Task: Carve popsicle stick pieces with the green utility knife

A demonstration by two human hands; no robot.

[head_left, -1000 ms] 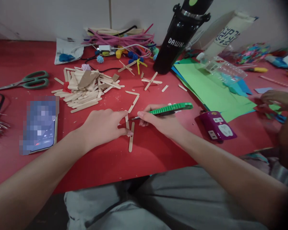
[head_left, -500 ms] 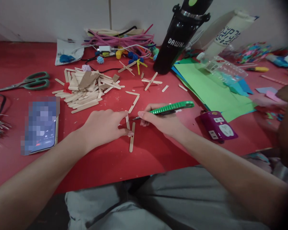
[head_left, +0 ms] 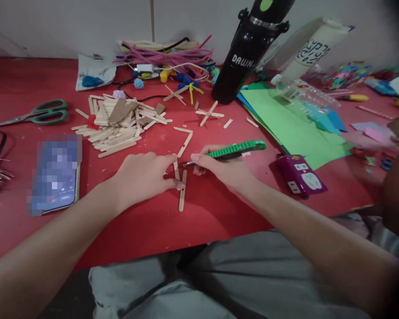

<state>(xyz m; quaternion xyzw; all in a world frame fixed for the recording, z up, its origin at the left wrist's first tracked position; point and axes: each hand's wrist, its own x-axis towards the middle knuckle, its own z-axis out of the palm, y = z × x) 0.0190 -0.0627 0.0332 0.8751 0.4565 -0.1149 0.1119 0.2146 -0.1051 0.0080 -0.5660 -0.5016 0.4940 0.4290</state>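
My left hand (head_left: 146, 173) holds a wooden craft stick (head_left: 176, 167) down on the red table, index finger at its upper end and thumb at its lower end. A second craft stick (head_left: 182, 197) lies beside it, partly below the thumb. My right hand (head_left: 219, 170) grips a green utility knife (head_left: 237, 149), its blade pointing left. The blade tip is at the right edge of the pinned stick; whether it cuts into the wood I cannot tell. Just above, two craft sticks (head_left: 185, 144) form an angle.
A pile of craft sticks (head_left: 116, 124), scissors (head_left: 49, 111) and a phone (head_left: 58, 177) lie left. Behind stand a black bottle (head_left: 236, 62) and pink cords (head_left: 173, 55). Green paper (head_left: 286, 119) and a purple box (head_left: 299, 175) lie right, near another person's arm (head_left: 397, 177).
The knife tip has shifted slightly left toward the pinned stick. My left hand stays in place. At the right, the other person's arm has moved a little.
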